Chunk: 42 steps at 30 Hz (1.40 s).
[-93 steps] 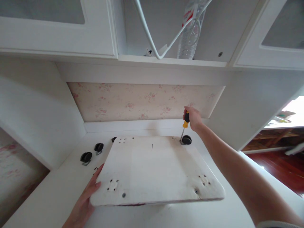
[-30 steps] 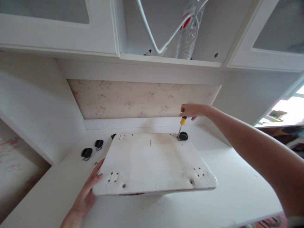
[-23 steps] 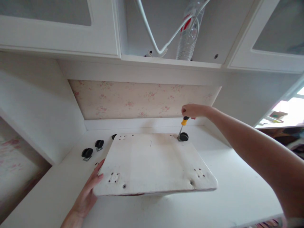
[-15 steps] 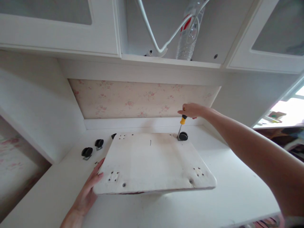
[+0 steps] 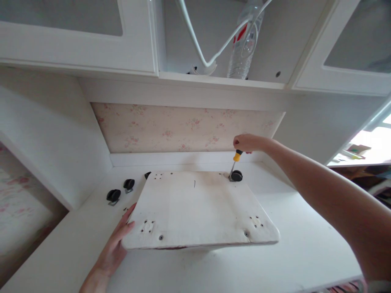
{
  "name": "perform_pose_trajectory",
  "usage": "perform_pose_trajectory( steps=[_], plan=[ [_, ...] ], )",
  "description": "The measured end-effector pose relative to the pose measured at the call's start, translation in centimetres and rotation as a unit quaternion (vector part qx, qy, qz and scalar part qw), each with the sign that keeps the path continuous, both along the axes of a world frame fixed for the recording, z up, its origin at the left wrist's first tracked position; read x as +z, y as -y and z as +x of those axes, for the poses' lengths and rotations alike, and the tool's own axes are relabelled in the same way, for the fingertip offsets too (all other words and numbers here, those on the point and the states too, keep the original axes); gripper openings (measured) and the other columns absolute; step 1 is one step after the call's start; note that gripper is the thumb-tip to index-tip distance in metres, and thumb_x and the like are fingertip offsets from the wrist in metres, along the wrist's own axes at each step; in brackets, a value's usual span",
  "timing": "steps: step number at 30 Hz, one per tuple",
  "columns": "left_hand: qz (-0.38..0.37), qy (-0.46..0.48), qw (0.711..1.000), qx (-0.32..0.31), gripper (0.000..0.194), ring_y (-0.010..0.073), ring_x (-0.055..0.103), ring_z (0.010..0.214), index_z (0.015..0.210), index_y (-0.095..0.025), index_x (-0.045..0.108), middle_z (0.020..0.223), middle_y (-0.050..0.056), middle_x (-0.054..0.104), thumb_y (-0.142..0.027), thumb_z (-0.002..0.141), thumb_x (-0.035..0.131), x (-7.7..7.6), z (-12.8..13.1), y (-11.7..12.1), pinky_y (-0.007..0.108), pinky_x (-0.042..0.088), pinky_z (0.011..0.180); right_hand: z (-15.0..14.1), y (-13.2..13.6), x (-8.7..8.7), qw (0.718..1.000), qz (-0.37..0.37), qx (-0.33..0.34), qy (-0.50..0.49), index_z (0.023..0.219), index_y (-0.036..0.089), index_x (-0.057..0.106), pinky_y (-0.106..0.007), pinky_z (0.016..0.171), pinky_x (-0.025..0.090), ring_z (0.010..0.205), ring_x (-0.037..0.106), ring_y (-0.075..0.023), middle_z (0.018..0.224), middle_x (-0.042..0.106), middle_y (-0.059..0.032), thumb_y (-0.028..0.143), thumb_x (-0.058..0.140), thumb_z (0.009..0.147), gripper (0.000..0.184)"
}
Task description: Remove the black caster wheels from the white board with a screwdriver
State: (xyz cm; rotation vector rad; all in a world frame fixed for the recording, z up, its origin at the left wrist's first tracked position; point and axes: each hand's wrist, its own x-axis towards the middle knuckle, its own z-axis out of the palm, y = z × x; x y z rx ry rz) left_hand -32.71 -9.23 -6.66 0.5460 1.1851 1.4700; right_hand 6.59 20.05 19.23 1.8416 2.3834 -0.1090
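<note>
A worn white board (image 5: 198,207) with screw holes at its corners lies on a white desk (image 5: 305,248). My left hand (image 5: 115,244) lies open against the board's near left corner, fingers stretched along its edge. My right hand (image 5: 246,143) is closed on the top of a screwdriver (image 5: 235,162) with a yellow and black handle. The tool stands nearly upright with its tip at a black caster wheel (image 5: 236,176) on the board's far right corner.
Two loose black casters (image 5: 113,195) (image 5: 129,184) lie on the desk left of the board, and a third dark one (image 5: 147,175) peeks out behind its far left corner. Above, an open shelf holds a plastic bottle (image 5: 242,44) and a white hanger (image 5: 210,44).
The right wrist has turned over the screwdriver handle, from gripping it at the side to gripping it from above. The board and my left hand have stayed in place.
</note>
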Motion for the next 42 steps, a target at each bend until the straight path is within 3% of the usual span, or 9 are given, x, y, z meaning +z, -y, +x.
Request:
perform_pose_trajectory(
  steps=[3,9,14,19,23,26,32,37,42],
  plan=[
    [-0.001,-0.006,1.000,-0.003,0.069,0.0377,0.040,0.141,0.141,-0.036,0.052,0.151,-0.002,0.051,-0.046,0.076,0.072,0.21,0.11,-0.09,0.046,0.046,0.106,0.22,0.12,-0.02,1.000,-0.005,0.014,-0.015,0.116,0.018,0.065,-0.026,0.054,0.045,0.065,0.065,-0.0169,0.102,0.072,-0.0124,0.029,0.062,0.080,0.039],
    [0.006,-0.006,1.000,-0.005,0.066,0.0373,0.037,0.143,0.140,-0.036,0.052,0.151,-0.001,0.051,-0.046,0.078,0.070,-0.08,-0.01,-0.08,0.049,0.039,0.112,0.19,0.24,-0.09,1.000,0.002,0.000,0.017,0.103,0.010,0.069,-0.031,0.050,0.043,0.054,0.061,-0.0200,0.075,0.070,-0.0150,0.034,0.053,0.087,0.033],
    [0.001,0.000,1.000,-0.001,0.067,0.0373,0.038,0.142,0.141,-0.037,0.052,0.151,-0.002,0.051,-0.045,0.077,0.071,-0.20,-0.11,-0.06,0.048,0.040,0.112,0.45,-0.06,-0.11,1.000,0.006,0.014,0.008,0.114,0.018,0.066,-0.028,0.052,0.044,0.060,0.063,-0.0171,0.098,0.072,-0.0126,0.031,0.061,0.080,0.037],
    [0.004,-0.003,1.000,-0.003,0.068,0.0363,0.039,0.142,0.141,-0.037,0.052,0.151,-0.002,0.051,-0.046,0.077,0.071,0.04,0.06,-0.04,0.046,0.042,0.110,0.45,-0.18,-0.28,0.999,0.027,0.011,0.037,0.107,0.012,0.069,-0.032,0.054,0.042,0.058,0.062,-0.0209,0.081,0.071,-0.0151,0.037,0.056,0.085,0.036],
    [0.000,-0.005,1.000,0.003,0.071,0.0377,0.040,0.141,0.142,-0.035,0.052,0.150,-0.001,0.051,-0.046,0.075,0.073,0.42,0.24,0.08,0.046,0.044,0.109,0.44,0.06,-0.16,0.999,0.024,0.031,0.030,0.110,0.016,0.068,-0.030,0.054,0.042,0.058,0.062,-0.0175,0.094,0.072,-0.0125,0.028,0.060,0.078,0.035],
    [0.003,-0.007,1.000,0.001,0.070,0.0370,0.038,0.142,0.142,-0.035,0.052,0.151,-0.002,0.050,-0.046,0.076,0.072,0.54,0.28,0.06,0.045,0.044,0.109,0.31,0.15,-0.06,0.997,0.055,0.036,0.034,0.114,0.014,0.066,-0.032,0.059,0.043,0.070,0.065,-0.0218,0.104,0.070,-0.0164,0.038,0.060,0.080,0.041],
    [-0.001,-0.003,1.000,-0.004,0.070,0.0369,0.040,0.141,0.143,-0.036,0.051,0.151,-0.001,0.050,-0.047,0.077,0.071,0.40,0.16,0.06,0.045,0.045,0.108,0.13,0.01,-0.10,0.996,0.064,0.035,0.057,0.101,0.013,0.072,-0.032,0.066,0.043,0.076,0.066,-0.0248,0.082,0.070,-0.0144,0.038,0.059,0.083,0.033],
    [0.008,-0.010,1.000,-0.005,0.069,0.0370,0.038,0.142,0.144,-0.035,0.049,0.151,0.000,0.050,-0.047,0.079,0.070,0.26,0.09,0.12,0.046,0.044,0.108,0.29,0.10,-0.19,0.994,0.068,0.082,0.033,0.122,0.018,0.065,-0.027,0.074,0.045,0.093,0.065,-0.0228,0.120,0.065,-0.0136,0.024,0.071,0.070,0.052],
    [0.007,-0.002,1.000,-0.004,0.068,0.0361,0.036,0.144,0.143,-0.034,0.050,0.151,0.000,0.051,-0.046,0.079,0.070,0.39,0.18,0.10,0.044,0.045,0.107,-0.36,0.63,-0.55,0.996,0.072,0.055,0.026,0.121,0.013,0.063,-0.030,0.067,0.045,0.077,0.066,-0.0204,0.109,0.067,-0.0182,0.047,0.054,0.089,0.047]
  ],
)
